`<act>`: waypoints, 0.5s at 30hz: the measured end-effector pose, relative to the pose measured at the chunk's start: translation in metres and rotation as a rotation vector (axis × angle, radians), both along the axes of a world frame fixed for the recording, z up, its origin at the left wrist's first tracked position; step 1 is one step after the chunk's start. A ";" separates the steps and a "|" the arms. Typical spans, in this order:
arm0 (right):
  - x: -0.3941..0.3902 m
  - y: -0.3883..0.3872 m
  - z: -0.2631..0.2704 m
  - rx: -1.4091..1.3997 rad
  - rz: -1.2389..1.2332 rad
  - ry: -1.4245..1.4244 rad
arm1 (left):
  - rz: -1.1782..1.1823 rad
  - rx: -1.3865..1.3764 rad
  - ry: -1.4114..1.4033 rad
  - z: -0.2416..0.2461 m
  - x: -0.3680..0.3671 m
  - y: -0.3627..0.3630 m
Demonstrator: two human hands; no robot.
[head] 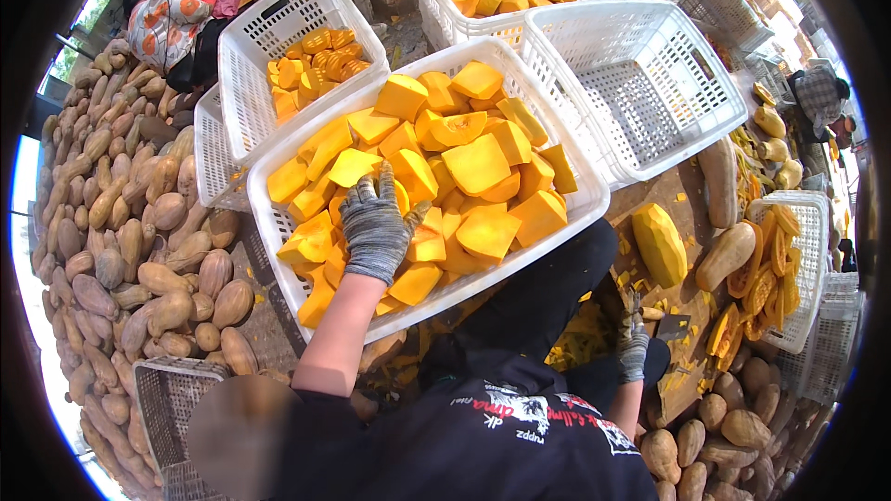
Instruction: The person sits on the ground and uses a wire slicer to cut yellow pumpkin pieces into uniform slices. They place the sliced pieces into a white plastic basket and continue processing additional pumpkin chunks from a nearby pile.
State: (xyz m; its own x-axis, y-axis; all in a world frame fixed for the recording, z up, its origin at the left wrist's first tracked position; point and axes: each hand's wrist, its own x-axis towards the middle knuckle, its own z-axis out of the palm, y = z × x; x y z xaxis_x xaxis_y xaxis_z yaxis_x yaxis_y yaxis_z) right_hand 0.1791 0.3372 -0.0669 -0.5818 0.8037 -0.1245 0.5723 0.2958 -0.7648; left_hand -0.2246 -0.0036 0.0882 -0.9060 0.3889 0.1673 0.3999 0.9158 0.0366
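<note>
My left hand (379,226), in a grey knit glove, lies on peeled yellow pumpkin chunks (477,163) heaped in a white plastic crate (435,323). Its fingertips touch one chunk; the thumb is spread to the side. My right hand (633,348), gloved alike, is low beside my leg, above the board. Something thin shows at its fingers, too small to make out. Close to those fingers is a knife with a wooden handle (652,313) and a dark, broad blade (674,327). A peeled whole pumpkin (658,245) rests on the board (686,383) beyond this hand.
Another white crate (240,111) holds sliced pumpkin; a white crate (626,101) stands at right. Unpeeled pumpkins (132,223) are piled at left. Cut halves (762,271) lean against a crate at right. Two people (167,24) (821,97) are farther off.
</note>
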 end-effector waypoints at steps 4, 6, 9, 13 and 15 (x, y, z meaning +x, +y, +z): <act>-0.010 -0.013 0.017 0.100 0.076 -0.057 | -0.021 0.096 -0.080 -0.001 -0.014 -0.009; -0.007 -0.017 0.021 0.050 0.064 -0.063 | -0.066 0.363 -0.118 0.005 -0.031 -0.027; 0.000 -0.021 0.028 -0.037 -0.033 -0.209 | -0.045 0.466 0.025 0.022 -0.073 -0.067; 0.003 -0.025 0.033 -0.040 0.021 -0.100 | 0.146 0.027 -0.073 0.014 -0.121 -0.067; 0.000 -0.027 0.034 -0.092 -0.001 -0.109 | 0.230 -0.102 -0.182 0.015 -0.143 -0.059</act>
